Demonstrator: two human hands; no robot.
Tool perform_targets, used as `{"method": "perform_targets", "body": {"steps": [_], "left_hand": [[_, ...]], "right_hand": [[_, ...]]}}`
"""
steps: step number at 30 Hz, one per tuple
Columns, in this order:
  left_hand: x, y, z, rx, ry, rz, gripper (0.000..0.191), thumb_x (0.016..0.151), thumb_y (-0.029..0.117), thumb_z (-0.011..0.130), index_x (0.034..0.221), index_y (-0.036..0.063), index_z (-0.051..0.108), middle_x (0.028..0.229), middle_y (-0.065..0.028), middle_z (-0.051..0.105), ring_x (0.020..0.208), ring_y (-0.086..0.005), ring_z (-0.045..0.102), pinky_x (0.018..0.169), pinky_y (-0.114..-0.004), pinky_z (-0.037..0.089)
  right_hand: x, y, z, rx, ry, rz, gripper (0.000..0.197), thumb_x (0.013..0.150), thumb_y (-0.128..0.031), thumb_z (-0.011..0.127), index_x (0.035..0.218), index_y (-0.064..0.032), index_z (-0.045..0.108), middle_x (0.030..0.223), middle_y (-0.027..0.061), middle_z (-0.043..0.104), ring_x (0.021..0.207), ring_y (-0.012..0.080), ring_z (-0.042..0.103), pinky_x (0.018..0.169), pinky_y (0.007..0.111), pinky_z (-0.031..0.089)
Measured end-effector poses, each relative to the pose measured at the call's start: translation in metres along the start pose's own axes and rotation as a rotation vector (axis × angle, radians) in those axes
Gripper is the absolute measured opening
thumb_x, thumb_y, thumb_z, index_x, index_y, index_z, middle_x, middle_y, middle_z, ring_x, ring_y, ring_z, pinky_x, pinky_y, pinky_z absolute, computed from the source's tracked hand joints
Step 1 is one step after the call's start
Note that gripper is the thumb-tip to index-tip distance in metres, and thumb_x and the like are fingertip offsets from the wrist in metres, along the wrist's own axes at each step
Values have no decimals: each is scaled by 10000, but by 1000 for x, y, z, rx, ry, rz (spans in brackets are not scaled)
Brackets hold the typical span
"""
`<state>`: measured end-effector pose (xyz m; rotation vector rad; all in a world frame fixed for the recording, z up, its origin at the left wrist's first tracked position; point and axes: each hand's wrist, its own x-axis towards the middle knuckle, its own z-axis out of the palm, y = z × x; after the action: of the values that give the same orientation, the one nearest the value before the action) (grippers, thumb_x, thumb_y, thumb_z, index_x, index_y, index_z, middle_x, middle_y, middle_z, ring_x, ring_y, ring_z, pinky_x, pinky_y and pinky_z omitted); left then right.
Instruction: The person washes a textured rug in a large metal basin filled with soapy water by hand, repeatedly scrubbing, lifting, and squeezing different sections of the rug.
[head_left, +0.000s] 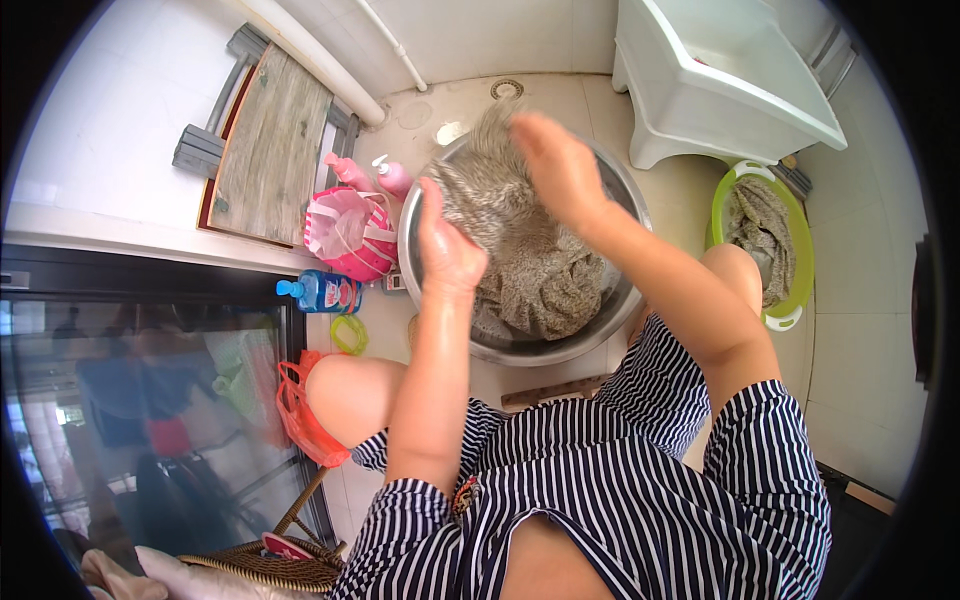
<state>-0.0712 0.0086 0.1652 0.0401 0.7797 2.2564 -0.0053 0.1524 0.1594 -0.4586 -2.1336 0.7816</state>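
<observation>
A wide stainless-steel basin (640, 202) stands on the floor before me, between my knees. In it lies a wet, shaggy grey-brown cloth (544, 292), bunched in its lower part. My left hand (452, 247) is at the cloth's left side, thumb pointing up; the cloth hides its fingers. On the other side, my right hand (561, 171) grips the raised upper part, its back towards me and its fingertips blurred. The cloth is raised and blurred between both hands, reaching over the basin's far rim. Some water shows under the bunched part.
To the left stand pink pump bottles (394, 178), a pink bag (356, 251) and a blue bottle (326, 291). A red plastic bag (319, 435) is by my left knee. At right are a green tub (802, 255) with similar cloth and a white plastic sink (731, 105).
</observation>
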Motion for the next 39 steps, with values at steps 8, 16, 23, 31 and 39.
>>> {"method": "perform_targets", "body": {"steps": [8,16,23,31,39], "left_hand": [[-13,-78,-23,-77,216,-389,406,990,433,511,1219,103,566,1137,-61,651,1023,-208,641,890,-397,534],[10,-52,-68,-16,-70,-254,439,1007,477,378,1105,107,593,1005,-61,636,985,-187,637,855,-352,539],[20,-45,-90,-73,-277,-297,400,1025,430,328,817,141,510,759,-39,540,618,-157,550,674,-399,545],[28,-82,-34,40,148,-432,390,998,429,385,1056,97,581,1023,-83,616,1024,-194,632,821,-379,535],[9,-79,-13,-108,71,-452,522,980,507,507,1306,99,534,1245,-89,621,1078,-278,637,937,-469,524]], "right_hand": [[-37,11,45,-144,-282,89,245,865,-315,614,751,-108,678,733,117,622,644,287,645,615,413,534],[-60,-19,54,131,-417,1,211,869,-293,614,809,-99,668,898,150,633,795,362,653,769,456,514],[-55,-53,40,140,-623,163,278,913,-325,555,862,-61,625,909,176,607,835,380,634,768,454,510],[-32,30,44,-102,-244,489,246,850,-300,575,820,-86,691,882,159,684,790,385,662,758,480,528],[-17,42,29,-207,-333,235,323,941,-385,542,921,-86,664,869,154,674,780,375,652,743,474,538]]}}
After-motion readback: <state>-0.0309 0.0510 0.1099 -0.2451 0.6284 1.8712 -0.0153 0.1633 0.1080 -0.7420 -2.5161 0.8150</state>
